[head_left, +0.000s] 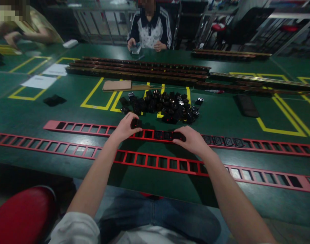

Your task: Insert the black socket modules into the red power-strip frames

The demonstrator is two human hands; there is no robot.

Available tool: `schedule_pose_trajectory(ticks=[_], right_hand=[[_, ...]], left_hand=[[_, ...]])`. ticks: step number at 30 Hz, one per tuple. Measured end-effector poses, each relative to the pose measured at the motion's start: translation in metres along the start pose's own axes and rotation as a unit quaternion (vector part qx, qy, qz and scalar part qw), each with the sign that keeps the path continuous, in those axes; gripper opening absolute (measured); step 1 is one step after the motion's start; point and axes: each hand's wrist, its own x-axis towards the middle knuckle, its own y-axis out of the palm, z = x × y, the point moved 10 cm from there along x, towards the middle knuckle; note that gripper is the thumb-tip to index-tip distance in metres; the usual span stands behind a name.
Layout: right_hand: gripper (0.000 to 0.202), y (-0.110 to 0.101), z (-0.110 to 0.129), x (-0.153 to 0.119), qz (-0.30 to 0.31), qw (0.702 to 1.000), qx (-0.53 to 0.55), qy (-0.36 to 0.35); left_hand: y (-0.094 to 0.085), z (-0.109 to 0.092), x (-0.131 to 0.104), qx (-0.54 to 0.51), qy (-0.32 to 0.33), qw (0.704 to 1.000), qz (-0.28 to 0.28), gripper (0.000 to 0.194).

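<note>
My left hand (124, 129) pinches a small black socket module (136, 124) between thumb and fingers, just above the farther red slotted strip (76, 127). My right hand (194, 139) has its fingers closed around another black socket module (179, 136), which lies at that strip; whether it is seated in a slot I cannot tell. Between my hands, black sockets (167, 135) sit in the strip's openings. More seated sockets (218, 140) show to the right of my right hand. Beyond the strip lies a loose pile of black socket modules (167, 103).
A second red slotted strip (167, 163) runs nearer to me. Farther back are long dark rails (145, 72), a cardboard piece (117, 85), white papers (39, 82) and a dark flat object (247, 105). A red stool (25, 213) is at lower left. Two people sit across the table.
</note>
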Motion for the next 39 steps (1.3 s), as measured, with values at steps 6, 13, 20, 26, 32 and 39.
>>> schedule_pose_trajectory(ticks=[6,13,20,26,32,39], right_hand=[[0.031,-0.001,0.001,0.000,-0.001,1.000,0.004,-0.001],[0.030,-0.003,0.002,-0.001,-0.010,1.000,0.010,-0.009],[0.029,0.000,-0.005,0.001,-0.025,0.999,0.007,-0.024],[0.026,-0.001,-0.005,-0.001,-0.031,0.999,0.011,-0.031],[0.025,-0.002,-0.003,-0.001,-0.031,0.999,0.016,-0.029],[0.025,-0.006,0.002,-0.001,-0.028,0.999,0.006,-0.022]], left_hand=[[0.004,0.004,0.000,-0.003,-0.032,0.999,0.018,0.040],[0.006,-0.010,-0.001,-0.005,-0.022,0.999,0.040,0.038],[0.028,-0.054,-0.014,0.027,0.032,0.995,0.085,0.039],[0.040,-0.055,-0.018,0.066,0.026,0.994,0.087,0.042],[0.044,-0.057,-0.018,0.084,0.037,0.991,0.093,0.043],[0.043,-0.056,-0.016,0.070,0.042,0.993,0.080,0.044]])
